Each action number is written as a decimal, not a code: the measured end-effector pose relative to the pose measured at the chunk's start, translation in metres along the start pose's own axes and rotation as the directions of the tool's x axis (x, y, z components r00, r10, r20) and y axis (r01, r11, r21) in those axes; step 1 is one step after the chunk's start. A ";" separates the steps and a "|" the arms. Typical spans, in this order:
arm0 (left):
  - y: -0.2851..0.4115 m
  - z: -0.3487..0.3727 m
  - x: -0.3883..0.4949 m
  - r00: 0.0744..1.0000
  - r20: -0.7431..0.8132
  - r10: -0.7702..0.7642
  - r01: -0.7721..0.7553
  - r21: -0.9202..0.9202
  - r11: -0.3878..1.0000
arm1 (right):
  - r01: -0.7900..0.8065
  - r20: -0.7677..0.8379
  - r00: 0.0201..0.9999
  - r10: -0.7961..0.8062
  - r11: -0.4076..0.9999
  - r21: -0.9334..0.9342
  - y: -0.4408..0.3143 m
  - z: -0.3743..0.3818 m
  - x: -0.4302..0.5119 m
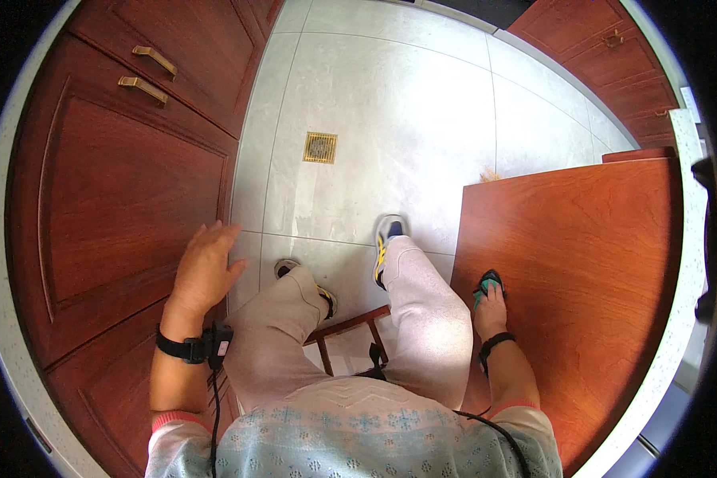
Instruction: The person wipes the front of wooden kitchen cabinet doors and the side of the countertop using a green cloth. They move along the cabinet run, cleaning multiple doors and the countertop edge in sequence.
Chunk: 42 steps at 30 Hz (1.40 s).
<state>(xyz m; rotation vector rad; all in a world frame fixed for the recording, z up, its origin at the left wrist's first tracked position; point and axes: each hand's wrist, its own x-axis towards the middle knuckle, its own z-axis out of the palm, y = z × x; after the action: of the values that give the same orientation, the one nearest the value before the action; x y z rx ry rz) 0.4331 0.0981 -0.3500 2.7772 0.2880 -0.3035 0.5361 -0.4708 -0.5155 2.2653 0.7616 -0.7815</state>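
Note:
On the right, my right hand point(491, 310) presses a green and dark cloth point(489, 288) against a smooth reddish-brown wooden panel point(573, 251). My left hand point(206, 266) has its fingers extended and thumb apart, with nothing in it. It is over or beside a dark red wooden cabinet door point(131, 197) on the left; whether it touches the door I cannot tell. Black straps are around both wrists, and the left one carries a small black device point(220, 343) with a cable.
A brass floor drain point(320, 147) sits in the pale tiled floor point(394, 107). Brass handles point(143, 89) project from the left cabinets. Wooden bars of a stool or chair point(349, 322) show between my legs. Speckled countertop edges point(663, 352) curve along both sides. More red cabinets point(609, 66) stand at the upper right.

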 end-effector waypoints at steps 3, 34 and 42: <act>0.005 0.005 -0.006 0.989 0.147 -0.004 0.008 -0.026 1.000 | -0.143 -0.104 0.984 0.143 0.990 0.010 0.024 -0.015 0.026; 0.053 0.111 0.119 0.878 0.432 0.208 -0.097 -0.265 0.959 | -0.012 0.068 0.998 0.000 0.986 0.166 0.034 -0.014 0.153; 0.041 0.118 0.118 0.845 0.496 0.198 -0.090 -0.234 0.968 | -0.126 -0.231 0.944 0.237 0.903 0.411 0.058 -0.001 0.210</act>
<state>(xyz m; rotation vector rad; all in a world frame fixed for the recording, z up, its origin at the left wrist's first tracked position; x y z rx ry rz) 0.5347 0.0385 -0.4750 2.3815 -0.0280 -0.9067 0.7140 -0.4419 -0.6372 2.8057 0.5322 -0.5709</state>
